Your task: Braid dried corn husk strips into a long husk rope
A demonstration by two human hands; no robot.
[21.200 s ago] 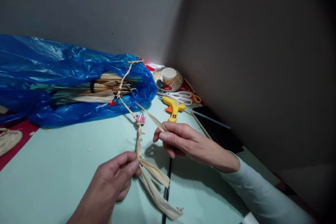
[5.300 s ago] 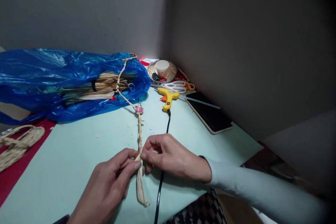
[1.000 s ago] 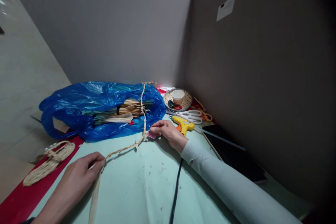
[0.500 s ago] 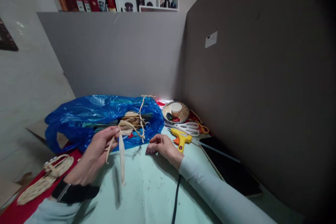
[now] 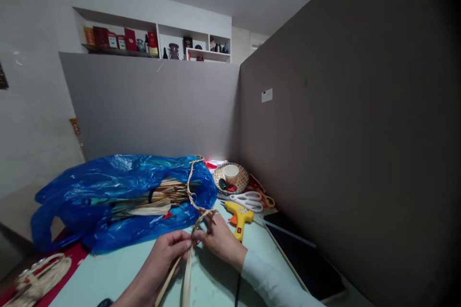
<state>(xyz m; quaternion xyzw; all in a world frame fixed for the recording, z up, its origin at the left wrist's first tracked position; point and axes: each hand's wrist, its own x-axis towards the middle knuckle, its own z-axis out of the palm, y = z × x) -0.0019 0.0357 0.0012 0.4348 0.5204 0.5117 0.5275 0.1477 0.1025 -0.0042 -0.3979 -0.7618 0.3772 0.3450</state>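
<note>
My left hand (image 5: 168, 254) and my right hand (image 5: 219, 238) meet low in the middle of the view, both pinched on a braided straw cord (image 5: 190, 191). The cord runs up from my fingers over the blue plastic bag (image 5: 90, 196) to its top edge. Loose flat straw strips (image 5: 186, 280) hang down from my left fingers toward the bottom of the frame. The pink clip seen earlier is hidden.
The blue bag holds a bundle of straw strips (image 5: 158, 197). A yellow glue gun (image 5: 239, 217), white scissors (image 5: 248, 199), a woven tray with a cup (image 5: 230, 177) and a dark tablet (image 5: 306, 264) lie at right. A woven straw piece (image 5: 34, 280) sits at left. Grey partitions enclose the pale green table (image 5: 108, 278).
My left hand came down and right to meet my right hand at the cord. The camera tilted up, showing more wall and shelf.
</note>
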